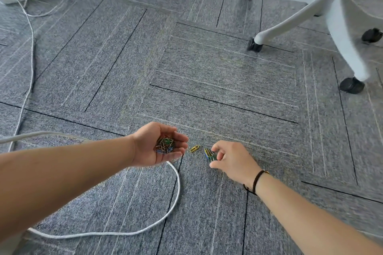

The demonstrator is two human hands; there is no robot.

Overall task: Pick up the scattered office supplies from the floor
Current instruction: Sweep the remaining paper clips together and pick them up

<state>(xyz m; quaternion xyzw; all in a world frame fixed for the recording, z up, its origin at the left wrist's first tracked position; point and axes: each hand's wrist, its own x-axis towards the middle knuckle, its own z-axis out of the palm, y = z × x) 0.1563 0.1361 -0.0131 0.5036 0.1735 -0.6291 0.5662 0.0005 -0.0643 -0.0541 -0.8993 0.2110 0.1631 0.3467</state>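
Down low: left hand [157,145] palm-up, fingers cupped round a heap of coloured paper clips [165,144]. Right hand [230,160] w/ thumb + fingers pinching a few clips [209,155] at the grey carpet floor [207,80]. One yellow clip [194,148] lies btwn the hands. White cable [157,223] loops under left forearm; office chair base [323,12] top right.

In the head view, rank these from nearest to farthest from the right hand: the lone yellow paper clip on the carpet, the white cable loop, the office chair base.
Measured from the right hand:
1. Yellow paper clip, on the carpet just to its left, between the two hands.
2. White cable loop, farther left, running under the left hand.
3. Office chair base, far off at upper right.
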